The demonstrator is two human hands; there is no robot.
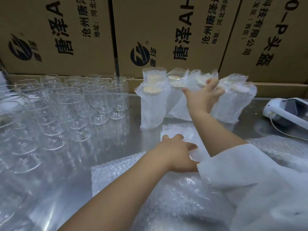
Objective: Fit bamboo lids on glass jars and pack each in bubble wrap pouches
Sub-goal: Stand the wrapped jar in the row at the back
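Bench (133, 114) seen from the near edge. The right grip (204, 95), at the end of an arm in a white sleeve (241, 172), was closed round the upper part of a pouched jar (179, 105). This jar was tilted, its bamboo lid (175, 83) showing through the wrap, and it lay among the wrapped jars (151, 107) that stood upright in a cluster at the far edge, right of centre. The left grip (177, 152), on a bare forearm, lay with fingers spread on a flat pouch (173, 129) near the middle of the bench. Its fingertips were hidden behind the sleeve, so whether it pinched the pouch could not be told. A second flat pouch (116, 170) lay just beside it toward the near edge, next to a loose heap of bubble wrap (175, 197) at the near right corner. Empty glass jars (75, 104), without lids, stood in close rows over the left half, from the far edge to the left edge. A white device (286, 112) with a cable lay at the right edge. Printed cardboard boxes (166, 30) rose behind the far edge.
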